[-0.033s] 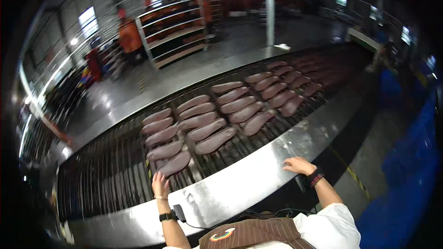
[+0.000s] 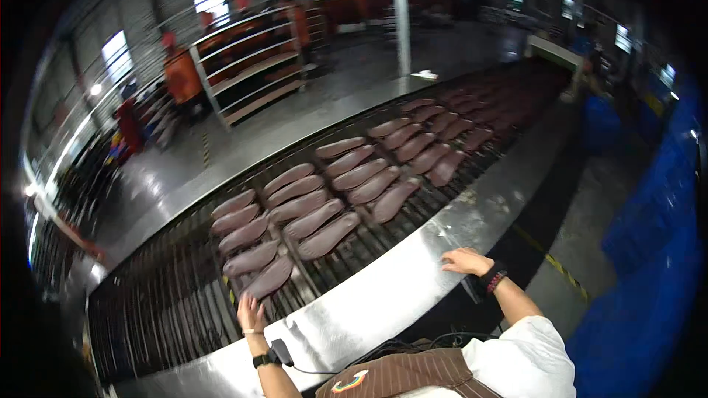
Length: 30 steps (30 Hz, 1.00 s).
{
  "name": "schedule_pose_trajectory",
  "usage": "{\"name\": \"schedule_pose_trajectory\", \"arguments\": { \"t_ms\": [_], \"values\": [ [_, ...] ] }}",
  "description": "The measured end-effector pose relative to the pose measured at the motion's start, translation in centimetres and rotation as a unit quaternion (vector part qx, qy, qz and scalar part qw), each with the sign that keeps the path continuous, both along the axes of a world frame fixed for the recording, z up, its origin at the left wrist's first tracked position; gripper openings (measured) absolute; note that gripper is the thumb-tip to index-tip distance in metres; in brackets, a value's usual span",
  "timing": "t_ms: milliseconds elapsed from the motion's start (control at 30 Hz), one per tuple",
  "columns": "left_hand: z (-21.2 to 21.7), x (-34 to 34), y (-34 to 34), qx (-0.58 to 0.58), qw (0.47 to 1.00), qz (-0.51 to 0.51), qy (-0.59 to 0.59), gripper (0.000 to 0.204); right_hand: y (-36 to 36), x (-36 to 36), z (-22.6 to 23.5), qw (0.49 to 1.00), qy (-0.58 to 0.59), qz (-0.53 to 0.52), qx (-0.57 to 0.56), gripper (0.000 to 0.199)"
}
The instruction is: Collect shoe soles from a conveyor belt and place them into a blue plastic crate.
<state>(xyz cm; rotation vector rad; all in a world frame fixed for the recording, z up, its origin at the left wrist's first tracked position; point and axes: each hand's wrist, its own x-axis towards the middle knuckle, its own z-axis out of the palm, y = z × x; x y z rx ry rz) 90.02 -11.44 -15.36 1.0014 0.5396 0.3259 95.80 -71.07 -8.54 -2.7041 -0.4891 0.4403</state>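
Two hands are out in front of us at the slatted conveyor (image 2: 169, 309). Our left hand (image 2: 251, 315) lies flat on the slats, fingers spread wide and holding nothing, its fingertips just touching the nearest brown insole (image 2: 269, 278). Beyond that insole, rows of like insoles (image 2: 346, 177) run up the conveyor. Our right hand (image 2: 464, 260) rests palm down on the shiny steel edge (image 2: 383, 295) along the conveyor's near side, fingers loosely open and empty, well apart from the insoles. Orange shelves (image 2: 251, 74) stand far past the conveyor.
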Motion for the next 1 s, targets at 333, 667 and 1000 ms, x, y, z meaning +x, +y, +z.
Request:
{"name": "schedule_pose_trajectory", "arguments": {
  "t_ms": [333, 667, 1000],
  "values": [
    [-17.8, 9.7, 4.8, -0.207, 0.964, 0.062, 0.156, 0.057, 5.5, 0.8, 2.3, 0.994, 0.094, -0.038, -0.03, 0.04],
    [-9.6, 12.0, 0.6, -0.059, 0.981, 0.138, 0.12, 0.046, 7.4, 18.7, 0.5, 0.992, 0.115, 0.033, -0.036, 0.037],
    [-11.4, 18.6, 9.1, -0.094, 0.952, 0.178, 0.232, 0.054, 31.1, 50.9, -8.3, 0.984, -0.035, 0.091, 0.146, 0.039]
  ]
}}
